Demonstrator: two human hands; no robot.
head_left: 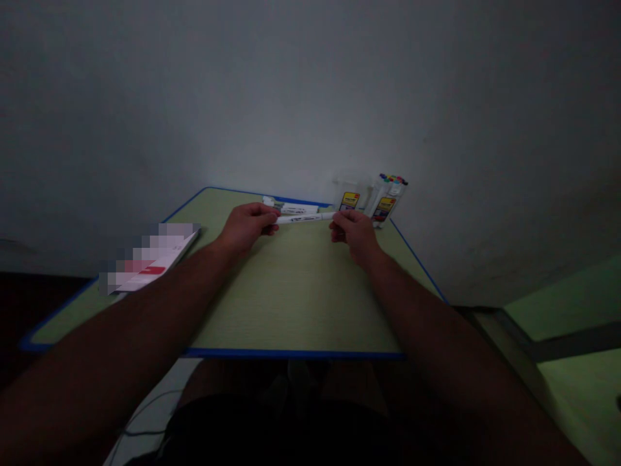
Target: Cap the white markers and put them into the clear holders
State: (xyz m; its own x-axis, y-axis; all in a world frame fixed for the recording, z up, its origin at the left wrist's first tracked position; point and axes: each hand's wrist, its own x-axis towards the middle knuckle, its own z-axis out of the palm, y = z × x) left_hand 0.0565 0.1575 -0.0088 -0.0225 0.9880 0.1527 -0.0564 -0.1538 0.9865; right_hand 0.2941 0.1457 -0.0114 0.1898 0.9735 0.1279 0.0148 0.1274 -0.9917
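Note:
A white marker pen (pixel 303 219) is stretched level between my two hands over the far part of the table. My left hand (pixel 246 226) pinches its left end, and my right hand (pixel 356 232) pinches the right end. Just behind it lie several more white markers (pixel 299 209), partly covered by the held one and by my left fingers. Beyond my right hand stands a clear plastic case (pixel 352 188) with a yellow label. To its right, a second clear case (pixel 387 200) is filled with markers with coloured ends.
The light wood table (pixel 291 291) has a blue edge and stands against a grey wall (pixel 291 97). A white box or book with a red patch (pixel 155 270), partly pixelated, lies at the left. Thin cables (pixel 145 432) hang below the table at lower left.

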